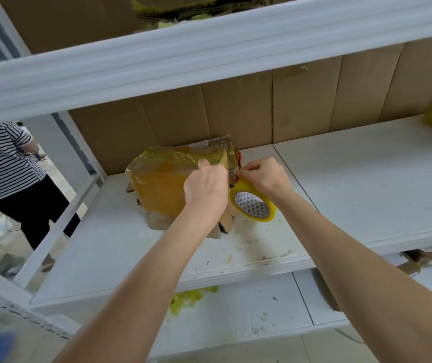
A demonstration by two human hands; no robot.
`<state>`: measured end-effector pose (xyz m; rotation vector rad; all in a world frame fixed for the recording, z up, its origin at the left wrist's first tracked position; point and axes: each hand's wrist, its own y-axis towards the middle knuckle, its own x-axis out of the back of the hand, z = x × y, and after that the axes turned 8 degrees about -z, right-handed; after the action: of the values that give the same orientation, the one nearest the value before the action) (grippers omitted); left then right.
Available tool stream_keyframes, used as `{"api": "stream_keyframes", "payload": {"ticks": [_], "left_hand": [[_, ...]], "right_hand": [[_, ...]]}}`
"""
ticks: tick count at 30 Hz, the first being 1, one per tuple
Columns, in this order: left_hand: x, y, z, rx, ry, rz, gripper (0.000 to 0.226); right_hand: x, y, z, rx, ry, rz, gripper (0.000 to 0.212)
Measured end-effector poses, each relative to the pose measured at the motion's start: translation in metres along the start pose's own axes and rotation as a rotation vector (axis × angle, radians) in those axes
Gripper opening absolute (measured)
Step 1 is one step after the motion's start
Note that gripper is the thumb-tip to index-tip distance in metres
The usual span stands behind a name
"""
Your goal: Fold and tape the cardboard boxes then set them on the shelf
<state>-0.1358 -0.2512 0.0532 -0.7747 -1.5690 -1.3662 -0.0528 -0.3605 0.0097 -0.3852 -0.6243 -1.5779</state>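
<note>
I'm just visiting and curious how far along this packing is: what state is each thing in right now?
cardboard box: folded, wrapped in yellowish tape, standing on the shelf.
tape roll: held beside the box, strip drawn to it.
left hand: grips the box's upper right edge.
right hand: holds the tape roll, pinching its strip.
tape wad: crumpled, on the lower shelf.

On shelf board [366, 192]: cardboard box [162, 184], cardboard sheets [288, 111] right behind it. tape roll [252, 203] just right of box, right hand [264, 179] above roll. left hand [205, 189] on box's right end. tape wad [188, 299] on lower board, before box. Person [2, 163] well left of box.
</note>
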Motion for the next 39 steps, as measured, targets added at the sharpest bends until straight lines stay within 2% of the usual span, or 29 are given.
{"api": "stream_keyframes", "payload": {"ticks": [5, 8, 10, 13, 15, 17, 19, 23, 28, 30, 31, 33, 34, 35, 36, 39], "left_hand": [[-0.006, 0.0, 0.005, 0.019, 0.025, 0.067, 0.039], [-0.017, -0.006, 0.01, 0.01, 0.001, 0.098, 0.042], [-0.026, -0.013, 0.007, -0.034, -0.12, 0.037, 0.039], [-0.045, -0.028, 0.002, -0.068, -0.368, -0.044, 0.035], [-0.064, -0.038, 0.005, 0.026, -0.541, 0.047, 0.029], [-0.082, -0.046, 0.009, 0.17, -0.691, 0.183, 0.027], [-0.097, -0.047, 0.007, 0.24, -0.751, 0.258, 0.027], [-0.119, -0.038, -0.015, 0.187, -0.721, 0.315, 0.036], [-0.133, -0.026, -0.038, 0.022, -0.508, 0.392, 0.046], [-0.121, -0.027, -0.041, -0.134, -0.432, 0.281, 0.042], [-0.109, -0.026, -0.04, -0.225, -0.426, 0.117, 0.038], [-0.077, -0.011, -0.03, -0.351, -0.362, -0.311, 0.027], [-0.062, 0.001, -0.021, -0.353, -0.294, -0.497, 0.026], [-0.048, 0.016, -0.011, -0.3, -0.204, -0.573, 0.03], [-0.035, 0.032, 0.0, -0.207, -0.114, -0.509, 0.04], [-0.022, 0.061, 0.018, 0.05, 0.097, 0.035, 0.067]], "right_hand": [[0.005, 0.001, -0.005, 0.014, 0.003, 0.046, 0.011], [0.012, -0.001, -0.025, -0.05, 0.043, 0.016, 0.015], [0.015, -0.001, -0.038, -0.081, 0.101, -0.036, 0.015], [0.017, 0.001, -0.048, -0.16, 0.326, -0.089, 0.012], [0.021, 0.002, -0.054, -0.22, 0.432, -0.13, 0.016], [0.024, 0.004, -0.062, -0.258, 0.442, -0.176, 0.019], [0.026, 0.003, -0.069, -0.273, 0.423, -0.211, 0.018], [0.028, 0.001, -0.081, -0.289, 0.404, -0.222, 0.014], [0.029, 0.004, -0.091, -0.282, 0.408, -0.229, 0.015], [0.029, 0.006, -0.093, -0.278, 0.398, -0.229, 0.013], [0.029, 0.008, -0.094, -0.271, 0.393, -0.233, 0.012], [0.027, 0.012, -0.09, -0.256, 0.387, -0.235, 0.013], [0.025, 0.014, -0.086, -0.251, 0.393, -0.232, 0.014], [0.022, 0.016, -0.081, -0.244, 0.403, -0.225, 0.015], [0.018, 0.018, -0.074, -0.235, 0.413, -0.219, 0.017], [0.003, 0.02, -0.051, -0.19, 0.442, -0.208, 0.019]]}}
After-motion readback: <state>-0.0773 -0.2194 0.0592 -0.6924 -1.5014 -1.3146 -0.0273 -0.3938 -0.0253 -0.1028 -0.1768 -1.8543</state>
